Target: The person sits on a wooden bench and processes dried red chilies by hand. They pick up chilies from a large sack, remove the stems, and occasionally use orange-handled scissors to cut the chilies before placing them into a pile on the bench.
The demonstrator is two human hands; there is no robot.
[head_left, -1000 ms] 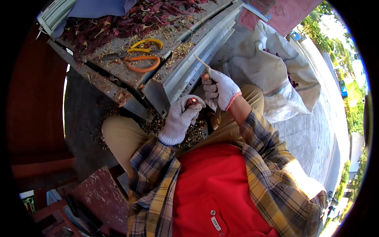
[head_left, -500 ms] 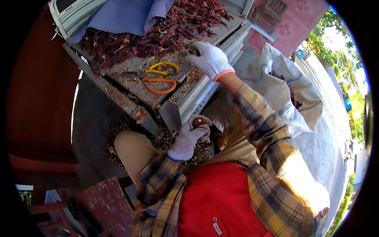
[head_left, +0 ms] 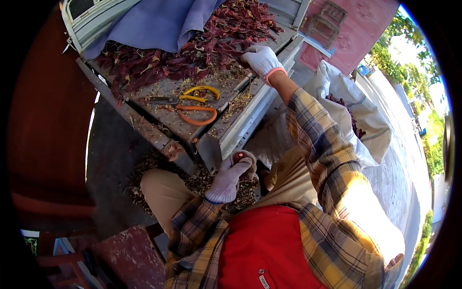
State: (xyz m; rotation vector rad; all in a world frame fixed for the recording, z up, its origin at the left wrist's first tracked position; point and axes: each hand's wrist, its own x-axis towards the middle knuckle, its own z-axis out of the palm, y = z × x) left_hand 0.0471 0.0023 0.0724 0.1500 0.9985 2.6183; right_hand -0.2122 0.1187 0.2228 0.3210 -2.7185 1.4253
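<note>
Your left hand (head_left: 231,176) is curled around something red with a pale end, apparently a dried chili (head_left: 241,155), held low between your knees. Your right hand (head_left: 263,62) reaches to the near-right edge of the chili pile (head_left: 187,62) on the metal bed (head_left: 166,118); its fingertips meet the dark pods, but you can't tell whether they grip one. The scissors (head_left: 195,92) lie near the gap (head_left: 222,107) beside the side flap (head_left: 255,115) — a low sweep of your sleeve (head_left: 315,118) could knock them toward it. Brittle pods could crack if pinched hard, spilling seeds. A slack left grip could drop the chili among the scraps (head_left: 156,168) below; the sack (head_left: 322,82) stands well apart, to your right.
</note>
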